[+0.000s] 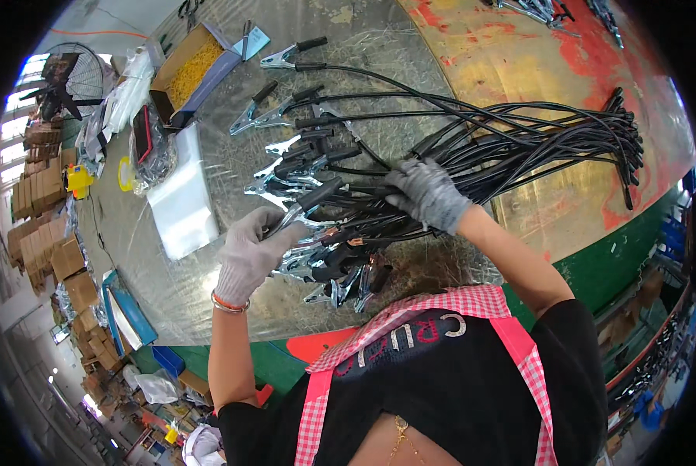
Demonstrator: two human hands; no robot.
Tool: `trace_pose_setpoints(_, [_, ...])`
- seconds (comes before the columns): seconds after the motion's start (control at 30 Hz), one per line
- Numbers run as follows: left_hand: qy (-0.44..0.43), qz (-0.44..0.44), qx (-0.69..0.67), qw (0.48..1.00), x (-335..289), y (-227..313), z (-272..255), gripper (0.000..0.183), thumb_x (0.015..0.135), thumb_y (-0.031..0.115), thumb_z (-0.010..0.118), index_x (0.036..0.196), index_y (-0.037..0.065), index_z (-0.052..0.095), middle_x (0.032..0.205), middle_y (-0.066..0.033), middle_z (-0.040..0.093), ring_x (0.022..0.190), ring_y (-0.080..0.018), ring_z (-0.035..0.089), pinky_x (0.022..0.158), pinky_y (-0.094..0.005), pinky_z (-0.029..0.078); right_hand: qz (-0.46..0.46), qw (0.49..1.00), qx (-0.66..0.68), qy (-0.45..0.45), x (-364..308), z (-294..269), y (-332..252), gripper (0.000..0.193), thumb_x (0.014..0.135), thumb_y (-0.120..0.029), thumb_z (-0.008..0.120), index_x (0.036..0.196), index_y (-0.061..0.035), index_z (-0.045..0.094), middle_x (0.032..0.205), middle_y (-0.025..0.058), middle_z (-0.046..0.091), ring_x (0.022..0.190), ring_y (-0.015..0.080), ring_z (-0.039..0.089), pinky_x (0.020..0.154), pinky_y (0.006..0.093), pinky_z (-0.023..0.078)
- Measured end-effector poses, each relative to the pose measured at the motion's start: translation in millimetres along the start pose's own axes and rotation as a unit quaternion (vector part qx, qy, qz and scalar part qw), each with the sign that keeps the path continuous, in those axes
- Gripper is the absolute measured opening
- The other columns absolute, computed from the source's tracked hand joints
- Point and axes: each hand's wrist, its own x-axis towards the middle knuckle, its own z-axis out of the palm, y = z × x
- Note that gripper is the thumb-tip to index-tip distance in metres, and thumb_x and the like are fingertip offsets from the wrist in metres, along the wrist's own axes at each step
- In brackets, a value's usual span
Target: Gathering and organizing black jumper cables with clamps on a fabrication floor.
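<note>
Grey, scuffed counter [394, 43] below, cartons [43, 186] off left, your left fingers [287, 238] grip a clamp [318, 195], right fingers [399, 183] curl over cables [519, 147].

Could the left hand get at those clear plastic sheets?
Probably yes: the clear plastic sheets lie close beside the left hand with nothing in between, though it seems busy with a clamp.

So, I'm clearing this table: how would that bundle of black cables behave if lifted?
The black cables would probably flex rather than hang limp, since they run in smooth, long curves. The left end may feel heavier, as metal clamps crowd there. Some might slip away, since several fan apart.
</note>
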Motion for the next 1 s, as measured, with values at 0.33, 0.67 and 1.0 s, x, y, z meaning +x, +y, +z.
trace_pose_setpoints(0.33, [0.016,-0.077,-0.127,0.989,2,-33,14,0.037,0.084,0.035,0.066,0.089,-0.001,0.065,0.057,0.0001,0.054,0.044,-0.0048,0.046,0.038,-0.0196,0.034,0.069,0.979,0.012,-0.191,38,-4,-13,0.042,0.083,-0.048,0.061,0.101,-0.0102,0.065,0.095,0.0128,0.068,0.095,0.0322,0.064,0.084,0.0452,0.047])
trace_pose_setpoints(0.67, [0.236,0.127,-0.047,0.962,12,-60,16,0.042,0.089,0.028,0.064,0.111,-0.007,0.059,0.098,-0.0147,0.067,0.089,-0.0190,0.064,0.080,-0.0298,0.050,0.021,0.978,0.204,-0.044,18,-42,-43,0.033,0.087,-0.040,0.062,0.097,-0.0091,0.065,0.080,0.0141,0.065,0.077,0.0337,0.064,0.068,0.0420,0.050])
trace_pose_setpoints(1.0, [-0.082,0.140,-0.199,0.966,-32,25,-6,0.030,0.089,0.024,0.060,0.107,0.001,0.066,0.098,-0.0094,0.067,0.071,-0.0136,0.065,0.059,-0.0248,0.051,-0.087,0.991,0.044,-0.092,-4,-69,-54,0.029,0.082,-0.038,0.064,0.093,-0.0105,0.064,0.077,0.0111,0.063,0.070,0.0325,0.063,0.063,0.0416,0.049])
